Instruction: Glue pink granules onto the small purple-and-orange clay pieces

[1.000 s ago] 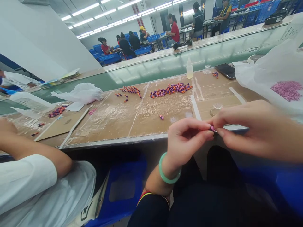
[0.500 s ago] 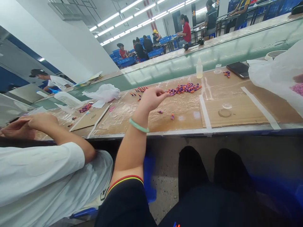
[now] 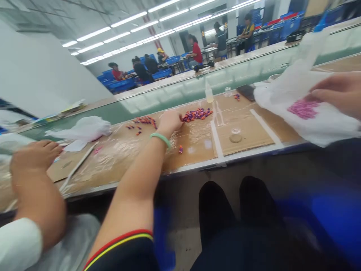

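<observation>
My left hand [image 3: 171, 120], with a pale green bangle [image 3: 160, 138] on its wrist, is at the left end of a pile of small purple-and-orange pieces [image 3: 199, 114]. Its fingers are curled down and partly hidden; what they hold does not show. At the right edge, my right hand [image 3: 340, 90] reaches over small pink pieces [image 3: 303, 109] lying on a white plastic bag [image 3: 324, 133]. Its thumb and fingers are drawn together at these pieces; anything between them is too small to make out. One purple-and-orange piece [image 3: 181, 149] lies apart near the front.
More purple-and-orange pieces [image 3: 145, 120] lie in rows on the left. Behind the pile stands a small dropper bottle [image 3: 209, 94]; a dark phone [image 3: 246, 92] lies farther right. A round clear lid [image 3: 235, 135] rests on cardboard. A co-worker's hand [image 3: 35, 154] is at the left.
The view has swung right, bringing my right hand and the pink pieces into fuller sight. My left hand has turned its fingers down at the pile. The co-worker's arm has shifted.
</observation>
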Action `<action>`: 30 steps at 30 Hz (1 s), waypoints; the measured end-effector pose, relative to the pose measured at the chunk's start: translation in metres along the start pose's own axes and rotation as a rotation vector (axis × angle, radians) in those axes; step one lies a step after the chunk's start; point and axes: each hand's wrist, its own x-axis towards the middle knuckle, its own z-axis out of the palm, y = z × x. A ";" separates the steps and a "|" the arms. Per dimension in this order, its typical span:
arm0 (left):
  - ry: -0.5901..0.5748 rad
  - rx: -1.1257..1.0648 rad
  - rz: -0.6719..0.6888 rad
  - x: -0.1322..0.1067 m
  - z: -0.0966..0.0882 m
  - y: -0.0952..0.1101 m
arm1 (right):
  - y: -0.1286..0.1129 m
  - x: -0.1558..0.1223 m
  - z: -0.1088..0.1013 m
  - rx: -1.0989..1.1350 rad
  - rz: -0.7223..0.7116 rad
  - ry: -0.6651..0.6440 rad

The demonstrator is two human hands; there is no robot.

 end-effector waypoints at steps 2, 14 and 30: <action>-0.006 0.009 0.009 0.001 0.001 -0.005 | -0.014 -0.001 -0.006 -0.115 0.034 -0.055; -0.118 0.152 0.106 -0.007 -0.008 -0.010 | 0.016 0.011 0.006 -0.106 -0.083 -0.483; -0.200 0.027 0.164 -0.011 -0.020 -0.009 | 0.021 0.016 0.017 0.056 -0.062 -0.246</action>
